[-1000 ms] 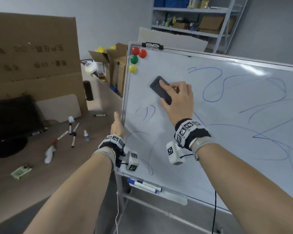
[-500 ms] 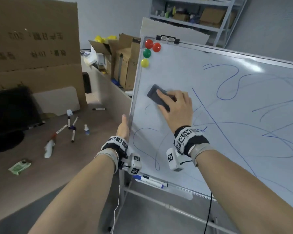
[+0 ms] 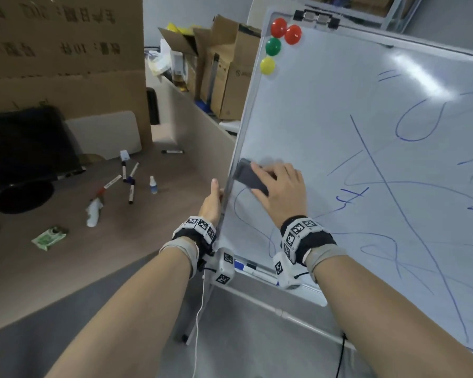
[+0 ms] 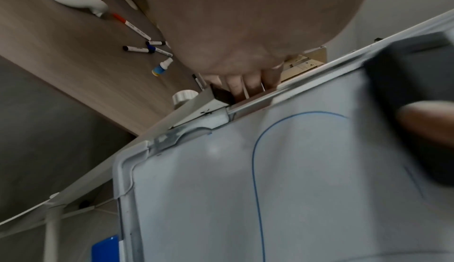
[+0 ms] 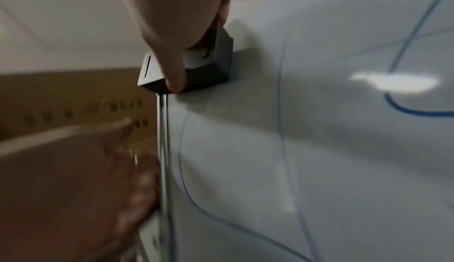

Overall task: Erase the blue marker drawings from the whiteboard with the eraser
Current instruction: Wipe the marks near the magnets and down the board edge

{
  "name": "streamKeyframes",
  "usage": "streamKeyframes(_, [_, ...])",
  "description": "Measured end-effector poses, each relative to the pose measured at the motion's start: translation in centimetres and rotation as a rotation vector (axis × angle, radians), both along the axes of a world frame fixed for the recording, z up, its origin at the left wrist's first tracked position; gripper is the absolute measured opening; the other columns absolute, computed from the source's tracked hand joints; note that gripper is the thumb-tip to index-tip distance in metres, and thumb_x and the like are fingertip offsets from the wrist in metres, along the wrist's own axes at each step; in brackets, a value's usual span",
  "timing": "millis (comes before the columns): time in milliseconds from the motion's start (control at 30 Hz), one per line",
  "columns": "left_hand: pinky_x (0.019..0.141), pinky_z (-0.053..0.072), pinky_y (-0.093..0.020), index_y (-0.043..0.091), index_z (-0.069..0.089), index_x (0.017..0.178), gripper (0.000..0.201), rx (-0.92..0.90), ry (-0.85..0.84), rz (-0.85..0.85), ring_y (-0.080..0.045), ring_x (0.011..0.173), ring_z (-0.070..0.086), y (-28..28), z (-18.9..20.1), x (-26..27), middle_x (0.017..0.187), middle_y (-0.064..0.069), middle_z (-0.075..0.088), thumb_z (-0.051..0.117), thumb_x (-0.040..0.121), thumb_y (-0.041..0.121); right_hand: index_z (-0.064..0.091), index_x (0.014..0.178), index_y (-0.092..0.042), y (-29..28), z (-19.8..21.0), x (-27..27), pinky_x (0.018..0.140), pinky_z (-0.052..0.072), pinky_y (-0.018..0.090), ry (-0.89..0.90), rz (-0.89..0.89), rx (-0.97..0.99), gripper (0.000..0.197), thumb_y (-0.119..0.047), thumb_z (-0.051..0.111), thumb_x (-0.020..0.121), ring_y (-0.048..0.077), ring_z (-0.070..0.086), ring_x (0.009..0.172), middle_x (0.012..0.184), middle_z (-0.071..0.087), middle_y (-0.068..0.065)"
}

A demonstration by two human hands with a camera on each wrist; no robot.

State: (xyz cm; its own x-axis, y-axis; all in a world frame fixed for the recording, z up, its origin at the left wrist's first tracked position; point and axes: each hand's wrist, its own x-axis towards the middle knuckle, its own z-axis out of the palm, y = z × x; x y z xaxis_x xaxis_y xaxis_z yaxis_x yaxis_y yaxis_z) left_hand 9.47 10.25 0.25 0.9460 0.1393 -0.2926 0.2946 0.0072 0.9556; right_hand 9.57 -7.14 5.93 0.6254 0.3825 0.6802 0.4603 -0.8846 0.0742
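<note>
Four magnets, one eraser, five table markers.

— What can't we make out on the head view?

— The whiteboard runs off the right edge, so we lose where the blue lines end. The left hand has its fingers tucked behind the frame. Print on the cardboard box is too smeared for us to read.

— And the wrist views?

— On the left wrist, the eraser is a blurred dark block cut by the right edge, and the palm hides much of the desk. On the right wrist, the left hand is motion-blurred, and the right hand hides most of the eraser's back.
</note>
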Motion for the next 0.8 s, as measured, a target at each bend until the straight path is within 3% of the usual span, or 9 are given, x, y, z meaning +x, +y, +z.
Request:
streamKeyframes(67, [0.111,0.032,-0.031,0.009,0.055,0.141,0.079,-0.031,0.025,0.000,-0.024,0.135,0.049,0.0,0.4,-0.3,0.144,-0.008,0.055,0.010,0.102,0.062,0.060,0.135,-0.023,-0.1,3.1,0.8,0.081,0.040,0.039,-0.061,-0.082,0.158,0.060,-0.034,0.078,0.079,0.028,0.050,0.095,0.108,0.059,0.005])
streamKeyframes(133, [0.116,0.028,-0.036,0.007,0.048,0.147,0.082,-0.046,0.041,-0.009,-0.026,0.142,0.042,-0.3,0.8,-0.5,0.152,-0.010,0.046,0.009,0.101,0.063,0.059,0.136,-0.025,-0.6,6.2,1.6,0.083,0.039,0.038,-0.123,-0.127,0.234,0.059,-0.035,0.075,0.081,0.027,0.050,0.096,0.109,0.058,0.005])
streamKeyframes(200, [0.118,0.026,-0.037,0.006,0.044,0.149,0.083,-0.037,0.058,-0.016,-0.028,0.144,0.039,-0.3,1.4,-0.5,0.155,-0.011,0.043,0.008,0.101,0.064,0.059,0.137,-0.025,-1.1,8.0,2.2,0.083,0.040,0.040,-0.148,-0.135,0.212,0.061,-0.033,0.077,0.079,0.028,0.050,0.097,0.109,0.058,0.005])
streamKeyframes(300, [0.115,0.028,-0.035,0.008,0.046,0.148,0.082,-0.031,0.046,-0.016,-0.028,0.142,0.042,-0.3,1.5,-0.3,0.153,-0.011,0.046,0.008,0.101,0.063,0.060,0.134,-0.025,-1.1,7.4,2.2,0.080,0.040,0.039,-0.134,-0.092,0.149,0.064,-0.030,0.081,0.074,0.026,0.047,0.094,0.107,0.057,0.005])
streamKeyframes(433, [0.104,0.035,-0.031,0.012,0.059,0.137,0.078,-0.039,-0.015,-0.027,-0.020,0.126,0.054,0.1,0.4,-0.2,0.133,-0.001,0.060,0.011,0.102,0.063,0.063,0.130,-0.027,-0.1,1.8,0.8,0.082,0.037,0.040,-0.030,0.032,-0.013,0.063,-0.034,0.085,0.071,0.027,0.050,0.094,0.103,0.058,0.002])
streamKeyframes(567, [0.108,0.044,-0.038,0.016,0.066,0.130,0.080,-0.144,-0.023,-0.006,-0.018,0.115,0.063,0.6,-0.9,0.0,0.123,-0.002,0.070,0.017,0.097,0.071,0.065,0.125,-0.032,1.3,-5.4,-1.0,0.086,0.035,0.041,0.111,0.067,-0.073,0.063,-0.036,0.087,0.066,0.024,0.052,0.094,0.102,0.061,-0.003])
streamKeyframes(667, [0.089,0.054,-0.031,0.014,0.064,0.131,0.078,-0.223,0.022,-0.035,-0.017,0.105,0.067,0.6,-1.2,0.2,0.118,-0.003,0.071,0.015,0.100,0.066,0.066,0.122,-0.033,1.7,-10.6,-2.5,0.085,0.035,0.041,0.215,0.079,-0.112,0.057,-0.032,0.086,0.068,0.025,0.055,0.091,0.098,0.061,-0.004])
streamKeyframes(800, [0.104,0.042,-0.036,0.014,0.058,0.139,0.081,-0.176,-0.004,-0.033,-0.014,0.118,0.057,0.8,-2.1,0.5,0.136,-0.002,0.062,0.016,0.098,0.070,0.066,0.123,-0.032,1.8,-14.5,-3.3,0.087,0.037,0.045,0.253,0.062,-0.194,0.055,-0.028,0.084,0.071,0.028,0.055,0.089,0.097,0.060,-0.001])
